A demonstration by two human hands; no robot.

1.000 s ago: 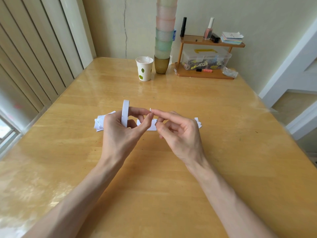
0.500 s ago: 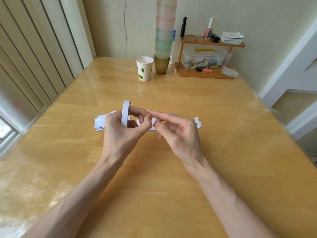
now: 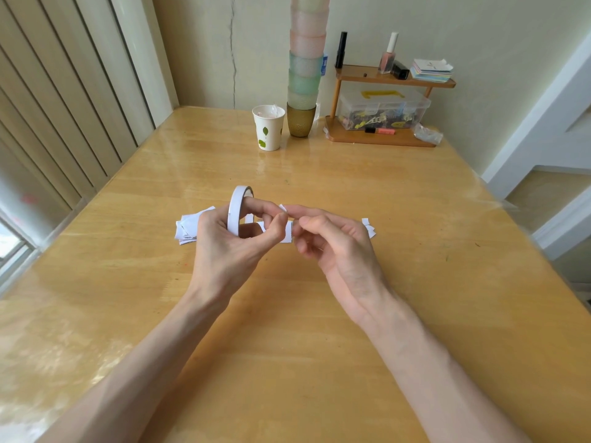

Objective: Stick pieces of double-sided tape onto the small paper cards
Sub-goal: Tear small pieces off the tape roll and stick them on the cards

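My left hand (image 3: 228,247) grips a white roll of double-sided tape (image 3: 237,208), held on edge above the table with fingers through its hole. My right hand (image 3: 335,247) pinches the free end of the tape (image 3: 283,208) just right of the roll, fingertips touching my left thumb. A white paper card (image 3: 287,232) lies on the table under the fingertips, mostly hidden. A small pile of white paper cards (image 3: 187,227) lies left of my left hand. Two small white pieces (image 3: 368,227) lie to the right of my right hand.
At the far edge of the wooden table (image 3: 319,330) stand a paper cup (image 3: 268,127), a tall stack of coloured cups (image 3: 303,75) and a small wooden shelf (image 3: 383,107) with a clear box, bottles and notes. A window frame runs along the left.
Both hands stay in the same spot. My right fingertips have closed in on the tape end by my left thumb; the roll has barely moved.
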